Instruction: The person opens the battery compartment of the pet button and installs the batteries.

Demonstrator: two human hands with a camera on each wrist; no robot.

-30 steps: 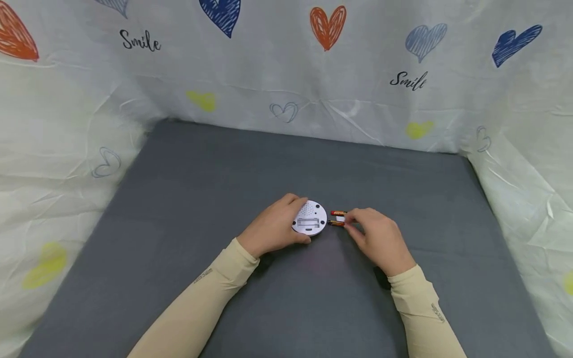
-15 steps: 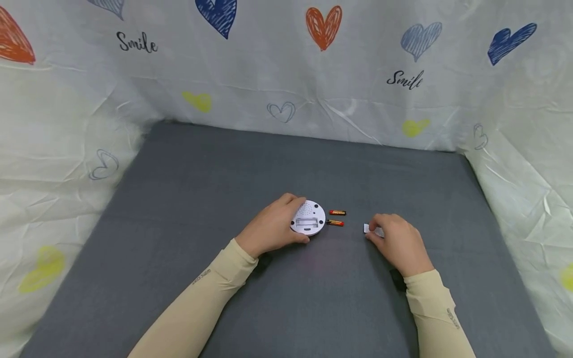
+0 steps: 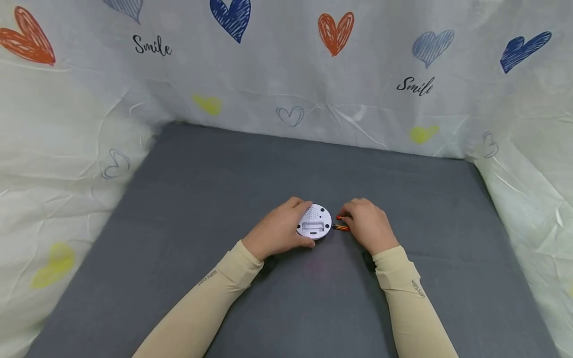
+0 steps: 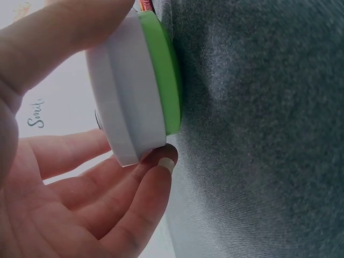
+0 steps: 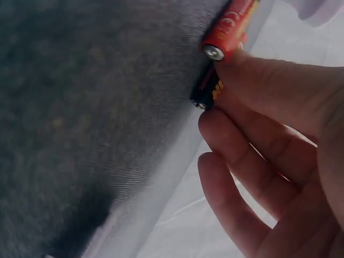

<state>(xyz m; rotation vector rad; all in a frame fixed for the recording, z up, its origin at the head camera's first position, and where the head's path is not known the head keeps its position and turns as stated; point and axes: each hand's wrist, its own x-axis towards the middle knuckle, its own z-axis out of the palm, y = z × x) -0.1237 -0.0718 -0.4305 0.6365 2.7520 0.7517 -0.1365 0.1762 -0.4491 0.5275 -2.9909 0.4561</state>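
My left hand [image 3: 281, 226] holds a round white device [image 3: 319, 217], its open battery compartment facing up. Thumb and fingers wrap its left side; the left wrist view shows a green section on the device's [image 4: 113, 91] underside, close to the cloth. To its right, my right hand [image 3: 368, 223] pinches a small battery [image 3: 338, 217] between thumb and fingers, its black end showing in the right wrist view. A second red-and-black battery [image 3: 342, 227] lies just nearer the person, right beside the device's edge, its red end [image 5: 226, 32] toward the right hand. The compartment looks unfilled.
A grey cloth [image 3: 250, 164] covers the table. White sheeting [image 3: 286, 64] with printed hearts and "Smile" lettering rises at the back and along both sides.
The right hand carried a small white piece off to the right, then came back without it showing and took hold of the farther battery. The left hand keeps its grip on the device.
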